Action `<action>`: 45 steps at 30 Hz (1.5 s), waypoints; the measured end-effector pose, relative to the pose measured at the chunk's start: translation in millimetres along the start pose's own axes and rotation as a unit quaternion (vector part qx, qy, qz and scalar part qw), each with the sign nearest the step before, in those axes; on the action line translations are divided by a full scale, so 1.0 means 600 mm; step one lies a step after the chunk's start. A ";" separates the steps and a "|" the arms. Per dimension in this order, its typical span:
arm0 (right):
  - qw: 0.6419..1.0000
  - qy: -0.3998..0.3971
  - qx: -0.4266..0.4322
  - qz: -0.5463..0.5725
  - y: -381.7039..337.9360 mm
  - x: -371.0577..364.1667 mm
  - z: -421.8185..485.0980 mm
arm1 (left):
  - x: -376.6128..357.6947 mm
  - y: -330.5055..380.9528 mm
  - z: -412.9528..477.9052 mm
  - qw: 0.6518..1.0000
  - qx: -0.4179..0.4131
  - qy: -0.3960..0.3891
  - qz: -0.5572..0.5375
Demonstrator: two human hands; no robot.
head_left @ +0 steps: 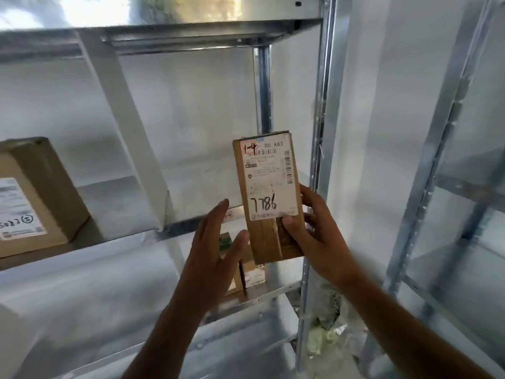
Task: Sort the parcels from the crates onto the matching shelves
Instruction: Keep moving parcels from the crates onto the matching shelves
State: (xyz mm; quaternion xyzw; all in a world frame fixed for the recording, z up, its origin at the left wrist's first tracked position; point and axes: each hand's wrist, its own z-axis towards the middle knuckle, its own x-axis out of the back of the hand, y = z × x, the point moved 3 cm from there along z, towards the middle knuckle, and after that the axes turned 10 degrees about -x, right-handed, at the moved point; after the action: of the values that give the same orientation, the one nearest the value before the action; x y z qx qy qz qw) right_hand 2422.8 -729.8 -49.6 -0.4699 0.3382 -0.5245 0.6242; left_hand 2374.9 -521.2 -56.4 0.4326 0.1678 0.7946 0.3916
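A small brown cardboard parcel [269, 198] is held upright in front of the metal shelving. Its white label reads "7786", with a handwritten mark in a red box at the top. My right hand [314, 231] grips its lower right side, thumb on the front. My left hand [216, 242] hovers just left of the parcel with fingers spread, not touching it. The middle shelf [123, 203] lies behind the parcel. A larger brown box [35, 198] with a white label sits at that shelf's left end.
A shelf upright [319, 132] runs just right of the parcel. Small boxes [251, 272] stand on the lower shelf behind my hands. A second metal rack [437, 160] stands at right. Crumpled plastic [325, 332] lies on the floor between the racks.
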 end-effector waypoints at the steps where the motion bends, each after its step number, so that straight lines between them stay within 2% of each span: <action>1: 1.000 -0.009 0.010 0.006 0.001 -0.009 0.020 | 0.001 -0.001 0.010 0.999 0.008 0.014 -0.033; 4: 0.998 -0.041 0.017 0.035 0.003 -0.039 0.078 | 0.006 -0.011 0.047 0.988 0.018 0.061 -0.143; 6: 0.997 -0.060 0.017 0.040 0.004 -0.061 0.117 | 0.010 -0.021 0.071 0.980 0.006 0.087 -0.180; 11: 0.994 -0.103 0.029 0.026 0.014 -0.111 0.213 | 0.032 -0.067 0.122 0.968 0.003 0.154 -0.196; 16: 0.988 -0.148 0.029 -0.018 0.032 -0.134 0.306 | 0.048 -0.127 0.168 0.962 0.000 0.183 -0.200; 21: 0.979 -0.196 0.028 -0.041 0.063 -0.165 0.370 | 0.058 -0.179 0.196 0.975 0.026 0.167 -0.146; 29: 0.973 -0.217 0.056 -0.059 0.107 -0.185 0.418 | 0.049 -0.221 0.223 0.978 0.110 0.170 -0.056; 34: 0.969 -0.222 0.067 -0.088 0.111 -0.183 0.411 | 0.049 -0.209 0.212 0.972 0.138 0.185 0.033; 39: 0.962 -0.221 -0.015 -0.160 0.101 -0.136 0.383 | 0.032 -0.152 0.164 0.954 0.174 0.234 0.070; 41: 0.946 -0.239 0.042 -0.214 0.103 -0.096 0.345 | 0.008 -0.131 0.113 0.937 0.197 0.259 0.128; 45: 0.911 -0.289 0.178 -0.236 0.139 -0.060 0.251 | -0.045 -0.102 0.001 0.904 0.239 0.273 0.229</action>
State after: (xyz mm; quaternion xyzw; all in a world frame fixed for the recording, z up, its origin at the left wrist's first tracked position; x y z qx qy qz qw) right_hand 2580.5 -659.2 -80.9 -0.5483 -0.0765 -0.5494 0.6258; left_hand 2413.3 -502.9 -108.2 0.3061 0.3490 0.8854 0.0231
